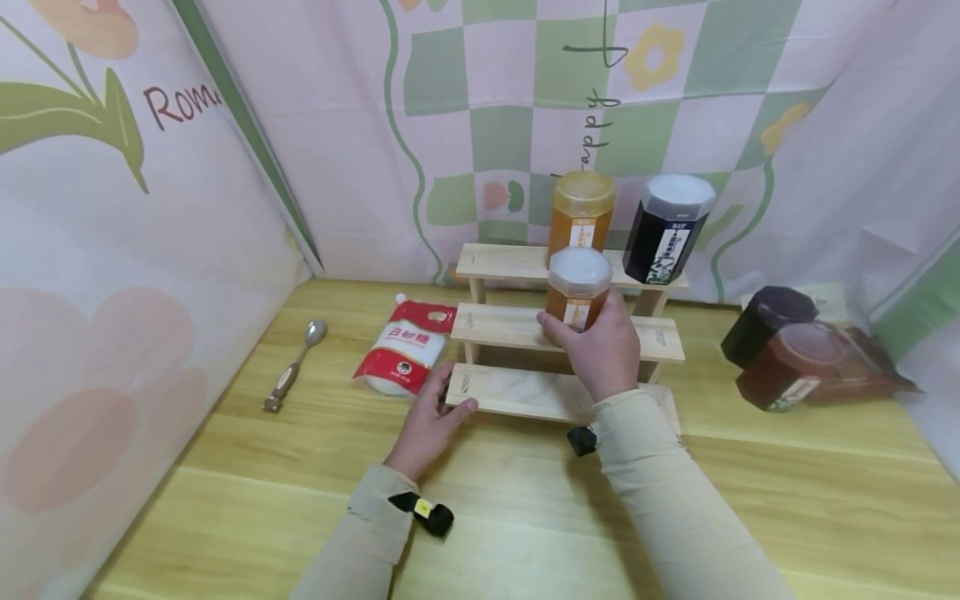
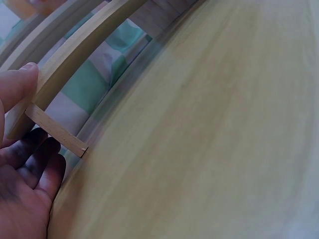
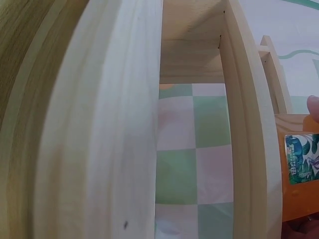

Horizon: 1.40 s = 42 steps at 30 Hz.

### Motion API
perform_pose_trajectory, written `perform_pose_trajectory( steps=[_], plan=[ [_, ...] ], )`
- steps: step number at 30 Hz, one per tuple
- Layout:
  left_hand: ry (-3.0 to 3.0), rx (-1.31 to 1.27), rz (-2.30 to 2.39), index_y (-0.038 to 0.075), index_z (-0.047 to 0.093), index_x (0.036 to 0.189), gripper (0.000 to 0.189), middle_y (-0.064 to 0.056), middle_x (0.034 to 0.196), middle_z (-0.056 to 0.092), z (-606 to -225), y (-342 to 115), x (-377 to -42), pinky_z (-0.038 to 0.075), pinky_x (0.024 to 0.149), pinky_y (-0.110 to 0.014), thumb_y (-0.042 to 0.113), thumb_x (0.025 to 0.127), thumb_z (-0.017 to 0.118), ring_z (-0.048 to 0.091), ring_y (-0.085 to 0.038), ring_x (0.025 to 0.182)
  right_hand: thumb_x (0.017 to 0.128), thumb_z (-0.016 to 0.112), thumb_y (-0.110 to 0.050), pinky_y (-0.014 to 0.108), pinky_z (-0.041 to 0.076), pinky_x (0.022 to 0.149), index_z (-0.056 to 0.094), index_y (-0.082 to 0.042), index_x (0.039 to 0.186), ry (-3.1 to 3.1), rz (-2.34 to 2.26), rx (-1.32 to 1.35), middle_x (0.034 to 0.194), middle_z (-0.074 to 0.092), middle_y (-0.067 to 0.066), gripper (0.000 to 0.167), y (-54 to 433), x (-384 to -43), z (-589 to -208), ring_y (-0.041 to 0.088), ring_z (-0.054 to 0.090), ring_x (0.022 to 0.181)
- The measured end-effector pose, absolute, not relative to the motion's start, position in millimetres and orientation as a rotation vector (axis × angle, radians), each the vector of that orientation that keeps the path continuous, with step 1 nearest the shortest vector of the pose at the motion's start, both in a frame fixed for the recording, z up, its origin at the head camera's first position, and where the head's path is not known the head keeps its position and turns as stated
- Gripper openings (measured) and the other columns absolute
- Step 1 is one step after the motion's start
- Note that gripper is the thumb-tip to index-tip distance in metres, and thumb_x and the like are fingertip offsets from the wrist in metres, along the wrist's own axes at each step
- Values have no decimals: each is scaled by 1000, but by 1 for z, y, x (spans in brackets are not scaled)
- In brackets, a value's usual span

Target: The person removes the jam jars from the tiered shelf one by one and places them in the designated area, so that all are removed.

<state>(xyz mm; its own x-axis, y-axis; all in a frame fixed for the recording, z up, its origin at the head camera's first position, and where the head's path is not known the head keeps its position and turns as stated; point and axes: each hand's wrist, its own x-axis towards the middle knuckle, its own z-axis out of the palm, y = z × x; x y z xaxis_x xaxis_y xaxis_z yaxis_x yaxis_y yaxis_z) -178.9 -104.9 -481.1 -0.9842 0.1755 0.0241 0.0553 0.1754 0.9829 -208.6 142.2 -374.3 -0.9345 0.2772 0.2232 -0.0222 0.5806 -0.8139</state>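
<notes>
My right hand (image 1: 606,352) grips an amber jar with a white lid (image 1: 579,275), upright at the middle step of a three-step wooden rack (image 1: 525,392). In the right wrist view, the jar's orange side and leafy label (image 3: 302,158) show at the right edge, with fingertips around it. My left hand (image 1: 429,423) holds the left end of the lowest step, thumb on top and fingers underneath, as the left wrist view shows beside the rack's small leg (image 2: 57,130). On the top step stand a yellow-lidded amber jar (image 1: 582,208) and a dark jar with a white lid (image 1: 669,229).
Left of the rack lies a red and white bag of sugar (image 1: 405,343), with a spoon (image 1: 295,367) farther left. On the right, a dark jar (image 1: 768,325) and a reddish-brown jar (image 1: 787,367) lie tilted on the wooden table (image 1: 495,517). Patterned cloth (image 1: 502,75) hangs behind.
</notes>
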Motion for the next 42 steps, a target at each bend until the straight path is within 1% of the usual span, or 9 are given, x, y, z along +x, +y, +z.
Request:
perform_pose_trajectory(
  steps=[14, 25, 31, 33, 40, 42],
  plan=[
    [2337, 246, 1943, 8, 24, 159, 80, -15, 159, 35, -482, -106, -180, 40, 112, -43, 22, 96, 70, 36, -29, 144, 77, 79, -60, 53, 46, 104, 40, -6, 142, -2481, 1294, -197, 136, 56, 16, 93, 142, -210, -374, 34, 56, 123],
    [2337, 215, 1936, 10, 25, 159, 79, -15, 158, 36, -480, -106, -178, 42, 111, -43, 23, 96, 70, 37, -30, 144, 77, 81, -59, 56, 45, 105, 40, -7, 146, -2497, 1305, -131, 138, 55, 16, 96, 146, -207, -377, 36, 55, 125],
    [2337, 242, 1944, 7, 25, 159, 79, -17, 158, 36, -480, -106, -177, 42, 111, -44, 23, 96, 70, 37, -32, 144, 79, 80, -56, 55, 48, 101, 44, -4, 142, -2533, 1271, -55, 134, 53, 17, 90, 154, -203, -378, 35, 55, 120],
    [2340, 236, 1946, 8, 25, 159, 79, -17, 158, 37, -480, -107, -177, 42, 111, -44, 23, 96, 70, 37, -32, 144, 79, 81, -55, 55, 48, 101, 44, -3, 142, -2540, 1278, -22, 133, 52, 18, 89, 157, -201, -377, 35, 54, 120],
    [2339, 218, 1931, 9, 25, 159, 79, -14, 158, 37, -479, -105, -177, 41, 112, -42, 21, 96, 70, 38, -28, 144, 81, 82, -49, 52, 41, 111, 38, -1, 149, -2567, 1357, 0, 144, 45, 19, 94, 165, -191, -372, 37, 48, 133],
    [2337, 217, 1932, 9, 25, 159, 79, -14, 158, 37, -478, -104, -177, 42, 111, -42, 20, 96, 70, 38, -28, 144, 81, 83, -46, 50, 40, 112, 38, -2, 149, -2568, 1389, 16, 146, 45, 18, 93, 168, -188, -371, 37, 48, 134]
  ],
)
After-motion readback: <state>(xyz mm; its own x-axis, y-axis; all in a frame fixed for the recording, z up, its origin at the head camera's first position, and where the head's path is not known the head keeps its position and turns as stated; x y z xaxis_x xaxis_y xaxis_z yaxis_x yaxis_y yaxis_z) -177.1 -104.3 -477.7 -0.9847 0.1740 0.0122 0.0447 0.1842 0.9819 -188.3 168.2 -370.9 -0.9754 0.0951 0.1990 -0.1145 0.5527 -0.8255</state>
